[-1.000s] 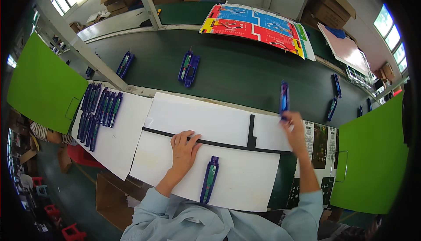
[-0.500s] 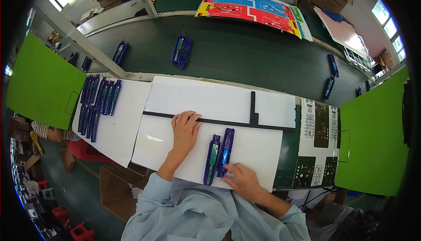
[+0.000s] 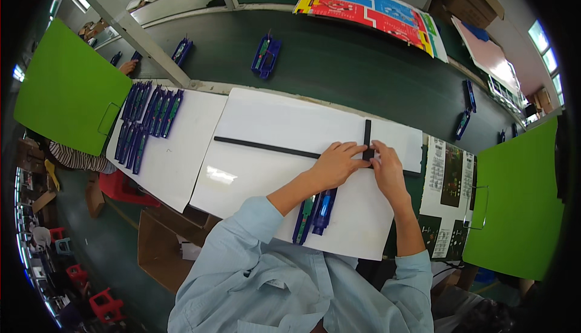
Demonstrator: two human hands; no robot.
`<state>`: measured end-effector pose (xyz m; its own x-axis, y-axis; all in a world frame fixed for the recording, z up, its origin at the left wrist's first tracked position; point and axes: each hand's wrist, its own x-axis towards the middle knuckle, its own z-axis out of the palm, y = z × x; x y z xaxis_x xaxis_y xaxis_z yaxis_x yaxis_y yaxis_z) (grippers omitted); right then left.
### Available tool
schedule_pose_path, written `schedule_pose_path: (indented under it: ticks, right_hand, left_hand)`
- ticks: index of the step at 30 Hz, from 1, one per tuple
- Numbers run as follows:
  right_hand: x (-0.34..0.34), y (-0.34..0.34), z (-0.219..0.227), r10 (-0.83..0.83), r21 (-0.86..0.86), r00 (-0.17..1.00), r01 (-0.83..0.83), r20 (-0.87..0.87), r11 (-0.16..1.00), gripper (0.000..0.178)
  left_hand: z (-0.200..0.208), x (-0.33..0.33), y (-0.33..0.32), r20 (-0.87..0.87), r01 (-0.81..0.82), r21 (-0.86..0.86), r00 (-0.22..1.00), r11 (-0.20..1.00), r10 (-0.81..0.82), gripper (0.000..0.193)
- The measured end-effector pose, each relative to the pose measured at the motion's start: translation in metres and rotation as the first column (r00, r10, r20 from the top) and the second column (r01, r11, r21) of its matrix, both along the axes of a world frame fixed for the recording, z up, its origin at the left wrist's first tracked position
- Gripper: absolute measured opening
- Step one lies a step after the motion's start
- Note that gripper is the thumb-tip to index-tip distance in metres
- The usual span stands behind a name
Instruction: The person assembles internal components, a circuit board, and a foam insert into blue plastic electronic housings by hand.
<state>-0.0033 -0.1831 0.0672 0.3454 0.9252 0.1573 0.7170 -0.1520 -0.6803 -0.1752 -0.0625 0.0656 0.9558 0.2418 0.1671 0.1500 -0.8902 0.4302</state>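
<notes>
At the corner where the black strips [image 3: 266,146] meet on the white board [image 3: 242,178], both of my hands come together. My left hand [image 3: 336,166] reaches over from the left, its fingers and thumb closed about the black corner piece. From the other side my right hand [image 3: 388,169] pinches at the same piece with bent fingers. Whether something small is between the fingertips cannot be seen. Below my left hand lie two long blue-purple casings: one with a green circuit board [image 3: 304,219], the other with a shiny blue part [image 3: 325,211]. My left wrist hides their upper ends.
Several similar casings [image 3: 138,130] stand in rows on the left white board. Others, including an open casing [image 3: 266,56], lie on the dark green belt [image 3: 339,66] beyond. Green panels [image 3: 72,91] flank both sides. Printed sheets [image 3: 372,12] lie at the back. Another person's hand [image 3: 128,66] shows far left.
My left hand has slid right along the strip to the corner. My right hand has left the casings and moved up to the corner. The whole view has shifted slightly.
</notes>
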Motion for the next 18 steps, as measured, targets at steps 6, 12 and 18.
schedule_pose_path:
  ticks: [6, 12, 18]
  right_hand:
    - [0.002, 0.007, -0.013, -0.08, 0.041, 0.957, 0.096, -0.278, 0.995, 0.038]
    - [-0.014, -0.004, -0.015, -0.178, 0.184, 0.974, 0.202, -0.141, 0.962, 0.033]
    - [-0.027, -0.03, 0.028, -0.169, 0.204, 0.835, 0.316, -0.523, 0.927, 0.03]
  left_hand:
    - [0.009, 0.002, -0.005, -0.06, -0.004, 0.03, 0.998, 1.0, 0.006, 0.046]
    - [0.011, 0.004, -0.009, -0.101, -0.011, 0.008, 0.995, 1.0, 0.011, 0.046]
    - [0.017, -0.009, -0.005, 0.015, -0.067, -0.072, 0.998, 0.995, 0.069, 0.035]
